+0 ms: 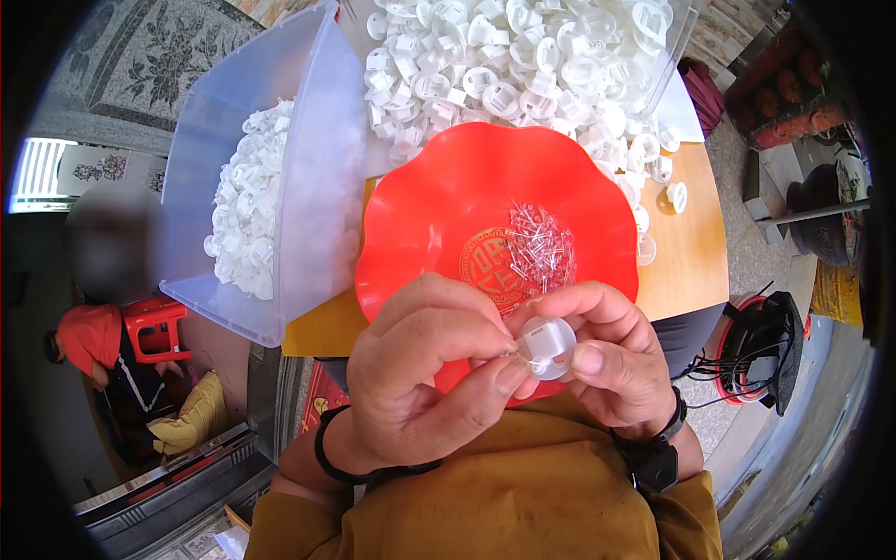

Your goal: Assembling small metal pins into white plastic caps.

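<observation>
Over the near edge of a red wavy-rimmed bowl [411, 215], both hands meet at a white round plastic part [551, 343] with a raised square block. My right hand [611, 359] is closed on it, thumb and fingers gripping its rim. My left hand [434, 359] pinches at the part's left side; a tiny clear piece, seemingly a small clear plastic pin [516, 353], shows at its fingertips, mostly hidden by them. A heap of similar small clear pins [541, 247] lies in the bowl, right of its gold printed emblem.
A translucent bin [322, 168] at the left holds many white parts [250, 205]. Behind the bowl, a large pile of white round parts [523, 61] spills onto the wooden table [686, 243]. A person in red [89, 341] is near a red stool [154, 327], far left.
</observation>
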The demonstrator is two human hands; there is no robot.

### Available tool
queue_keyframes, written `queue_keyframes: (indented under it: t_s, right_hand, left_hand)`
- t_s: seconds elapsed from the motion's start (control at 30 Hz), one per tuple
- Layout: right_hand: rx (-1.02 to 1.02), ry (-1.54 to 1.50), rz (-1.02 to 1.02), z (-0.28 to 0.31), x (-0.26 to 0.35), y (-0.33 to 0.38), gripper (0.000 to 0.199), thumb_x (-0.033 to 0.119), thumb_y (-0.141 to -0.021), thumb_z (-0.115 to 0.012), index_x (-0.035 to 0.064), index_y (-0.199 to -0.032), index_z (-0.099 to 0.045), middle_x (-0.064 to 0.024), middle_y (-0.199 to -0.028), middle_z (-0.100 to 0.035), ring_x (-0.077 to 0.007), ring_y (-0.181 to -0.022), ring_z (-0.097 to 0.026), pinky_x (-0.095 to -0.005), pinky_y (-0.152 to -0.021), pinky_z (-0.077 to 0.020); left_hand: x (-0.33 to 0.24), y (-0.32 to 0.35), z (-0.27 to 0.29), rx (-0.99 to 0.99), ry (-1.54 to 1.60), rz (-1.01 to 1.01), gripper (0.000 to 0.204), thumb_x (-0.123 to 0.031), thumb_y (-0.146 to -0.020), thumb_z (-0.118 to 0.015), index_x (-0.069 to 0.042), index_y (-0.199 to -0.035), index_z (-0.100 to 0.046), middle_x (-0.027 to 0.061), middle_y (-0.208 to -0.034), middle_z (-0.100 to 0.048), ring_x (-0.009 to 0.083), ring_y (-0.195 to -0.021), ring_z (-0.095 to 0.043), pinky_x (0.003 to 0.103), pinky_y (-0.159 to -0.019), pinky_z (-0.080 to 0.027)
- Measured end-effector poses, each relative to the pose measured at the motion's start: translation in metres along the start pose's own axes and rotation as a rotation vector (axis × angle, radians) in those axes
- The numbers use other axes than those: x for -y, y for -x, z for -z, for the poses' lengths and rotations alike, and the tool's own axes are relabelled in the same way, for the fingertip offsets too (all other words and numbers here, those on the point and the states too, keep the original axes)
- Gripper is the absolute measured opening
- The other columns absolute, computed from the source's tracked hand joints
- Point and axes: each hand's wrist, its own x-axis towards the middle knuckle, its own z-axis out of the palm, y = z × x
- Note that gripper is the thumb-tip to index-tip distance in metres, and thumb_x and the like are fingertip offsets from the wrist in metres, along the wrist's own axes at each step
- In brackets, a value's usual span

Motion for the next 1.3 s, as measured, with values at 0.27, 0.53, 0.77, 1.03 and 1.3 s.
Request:
queue_keyframes:
  t_s: [0.27,0.53,0.77,1.03,1.3]
  right_hand:
    - [0.005,0.084,0.060,0.0004,-0.0007,0.0002,0.035,0.004,-0.089,-0.056,-0.0018,-0.122,-0.048,-0.0126,-0.116,-0.057,-0.0161,-0.101,-0.058,-0.0302,-0.090,-0.0465]
    - [0.052,0.178,0.181,0.0006,0.0005,-0.0001,0.037,-0.006,-0.087,-0.054,-0.0030,-0.123,-0.046,-0.0117,-0.117,-0.055,-0.0161,-0.103,-0.057,-0.0299,-0.090,-0.0458]
    - [0.053,0.207,0.196,0.0014,0.0005,0.0006,0.037,-0.005,-0.087,-0.055,-0.0033,-0.123,-0.046,-0.0112,-0.116,-0.055,-0.0162,-0.104,-0.057,-0.0292,-0.090,-0.0455]
    - [-0.003,0.178,0.118,-0.0010,0.0024,0.0014,0.036,-0.001,-0.088,-0.056,-0.0028,-0.123,-0.047,-0.0093,-0.108,-0.060,-0.0140,-0.100,-0.058,-0.0268,-0.087,-0.0466]
    - [-0.038,0.146,0.057,0.0009,0.0005,0.0011,0.035,0.003,-0.089,-0.056,-0.0023,-0.123,-0.048,-0.0083,-0.105,-0.062,-0.0126,-0.097,-0.060,-0.0253,-0.085,-0.0476]
  left_hand:
    - [-0.0025,0.0017,0.0056,0.122,-0.142,-0.053,0.014,-0.006,-0.082,-0.061,-0.002,-0.091,-0.052,0.0136,-0.090,-0.053,0.0139,-0.069,-0.051,0.026,-0.062,-0.045]
    - [-0.0024,0.0029,0.0042,0.097,-0.218,-0.068,0.014,-0.004,-0.081,-0.062,-0.002,-0.091,-0.052,0.0131,-0.090,-0.054,0.0136,-0.071,-0.051,0.025,-0.063,-0.044]
    - [0.0000,0.0030,0.0006,0.122,-0.251,-0.092,0.016,-0.003,-0.079,-0.064,-0.002,-0.092,-0.054,0.0128,-0.091,-0.055,0.0150,-0.071,-0.051,0.025,-0.063,-0.043]
    - [-0.0056,0.0035,-0.0003,0.135,-0.144,0.090,0.016,0.000,-0.078,-0.062,-0.001,-0.092,-0.055,0.0137,-0.092,-0.055,0.0158,-0.076,-0.051,0.025,-0.067,-0.043]
    - [-0.0020,0.0015,0.0056,0.127,-0.190,-0.008,0.014,0.002,-0.077,-0.060,0.000,-0.091,-0.057,0.0121,-0.085,-0.057,0.0152,-0.071,-0.051,0.025,-0.063,-0.043]
